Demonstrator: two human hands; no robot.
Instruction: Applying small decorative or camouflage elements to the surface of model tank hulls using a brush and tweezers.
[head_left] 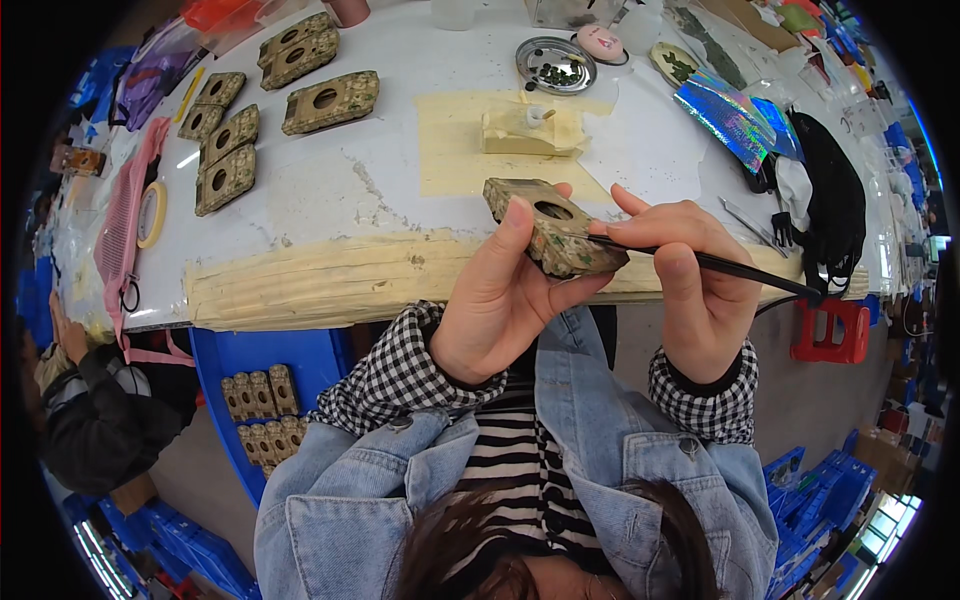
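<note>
L hand (495,300) grasps a camo-patterned tan tank-hull shell (545,236), thumb on top, fingers beneath. R hand (705,275) holds a slim black pen-like tool (770,277) btwn thumb & fingers, its tip at the shell's edge (touching or a hair off, can't tell). The shell's up in the air, tilted, round hole facing up, just on the wearer's side of the cream-taped block w/ white cap (515,142).

Progress, my judgement: this shell is mid-work. Green flecks show on its near side; can't tell if they're added or part of the pattern. Several similar camo shells (333,103) lie well left of the block, & more sit in a blue plastic tray (225,350), left of the block & nearer the wearer. Which are done vs. waiting, can't tell.

Surface: white tabletop (400,150), w/ a tan tape strip (320,282) btwn block & wearer. Round metal dish (570,55) of dark green bits is just beyond the block; iridescent silver-blue pouch (735,120) to its right, black fabric bag (838,190) further right.

Room: red plastic stool (835,330) right of the block, wearer's side; a co-worker's dark sleeve (100,375) far left.
</note>
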